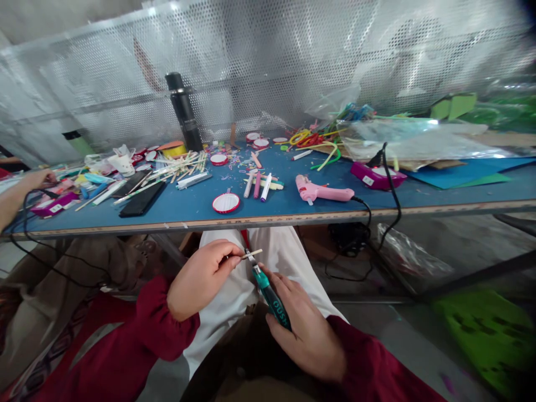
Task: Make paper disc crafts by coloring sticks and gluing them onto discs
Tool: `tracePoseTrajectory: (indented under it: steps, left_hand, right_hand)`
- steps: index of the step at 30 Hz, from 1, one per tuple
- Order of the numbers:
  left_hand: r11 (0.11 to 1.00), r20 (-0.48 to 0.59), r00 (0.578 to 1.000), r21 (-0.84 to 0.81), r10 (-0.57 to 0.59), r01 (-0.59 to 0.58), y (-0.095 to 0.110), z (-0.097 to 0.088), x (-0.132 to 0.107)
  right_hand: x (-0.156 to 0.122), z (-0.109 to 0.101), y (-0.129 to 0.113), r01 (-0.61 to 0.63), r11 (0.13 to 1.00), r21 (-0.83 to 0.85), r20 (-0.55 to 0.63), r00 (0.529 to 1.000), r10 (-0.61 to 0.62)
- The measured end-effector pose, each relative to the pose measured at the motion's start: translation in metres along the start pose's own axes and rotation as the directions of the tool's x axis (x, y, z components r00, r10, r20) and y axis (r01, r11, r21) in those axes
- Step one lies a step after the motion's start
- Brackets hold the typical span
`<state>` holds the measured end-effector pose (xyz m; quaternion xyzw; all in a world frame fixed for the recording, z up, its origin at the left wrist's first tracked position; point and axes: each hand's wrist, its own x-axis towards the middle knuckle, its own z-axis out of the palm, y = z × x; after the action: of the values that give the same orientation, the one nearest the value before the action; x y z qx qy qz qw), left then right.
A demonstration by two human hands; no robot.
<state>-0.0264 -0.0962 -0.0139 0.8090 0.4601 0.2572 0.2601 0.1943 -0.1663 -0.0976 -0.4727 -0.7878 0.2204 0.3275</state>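
The left hand (209,271) pinches a thin, pale, straight, wooden-looking stick (256,253) between thumb and fingers, above the lap; the right hand (307,321) wraps the teal-and-black handle of metal-tipped pliers (274,298), whose nose meets the stick. Whether the jaws bite it is too small to tell. The stick looks light, stiff and easily snapped, best held near its end, clear of the metal; the pliers seem heavier, steadiest by the handle. Beyond, the blue tabletop (188,211) bears a red-rimmed white disc (226,203) and a pink plastic glue gun (333,193).
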Motion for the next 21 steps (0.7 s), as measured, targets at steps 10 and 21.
tracePoseTrajectory:
  steps: [10, 21]
  left_hand:
    - [0.967, -0.067, 0.991, -0.218, 0.117, -0.129, -0.008, 0.007, -0.01]
    - [0.964, -0.082, 0.995, -0.263, -0.055, 0.032, -0.003, 0.009, -0.013]
  right_hand:
    - [0.001, 0.002, 0.001, 0.016, 0.959, -0.283, -0.185, 0.98, -0.071]
    - [0.001, -0.006, 0.001, -0.049, 0.962, 0.27, 0.034, 0.999, 0.041]
